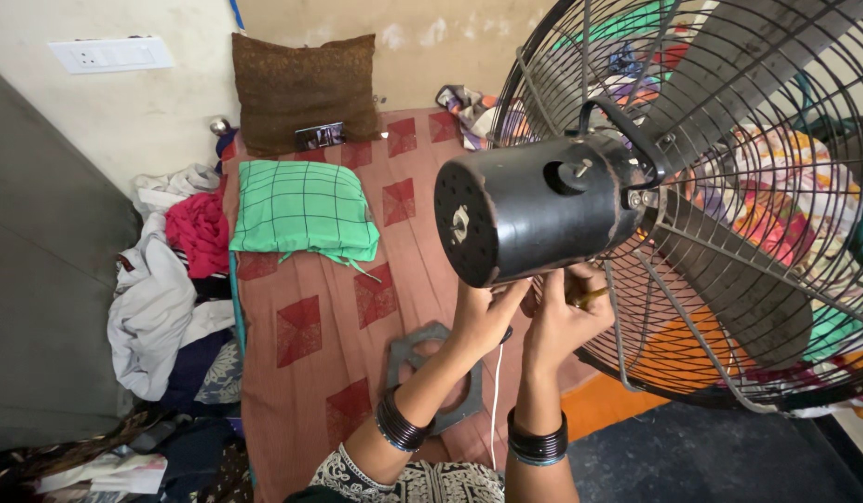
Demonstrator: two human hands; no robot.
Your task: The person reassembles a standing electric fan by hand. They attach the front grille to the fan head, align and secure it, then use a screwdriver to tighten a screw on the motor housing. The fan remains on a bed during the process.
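A person reaches both arms up to the underside of a large black fan motor [534,210]. The motor is a drum lying on its side; its long axis runs level, with the flat rear cap pointing toward the left hand's outer side and the front end joined to a round wire fan guard [729,186] beyond the right hand. Grey blades show through the guard.

The left hand [483,312] sits directly beneath the motor, fingers curled up against its lower edge; whether it grips anything cannot be told. The right hand [562,321] is just beside it, touching it, fingers bunched together under the motor where it meets the guard, pinching what looks like a small brass-coloured part [590,298]. Both wrists wear stacked black bangles [536,444].

A thin white cord [495,401] hangs down between the forearms. Below the left wrist a grey metal mounting plate [431,373] lies flat on a rust-red patterned bedsheet [310,307]. Farther beyond the left hand rest a green checked pillow [306,210] and a brown cushion [301,88], with a heap of clothes [171,279] off the bed's edge.
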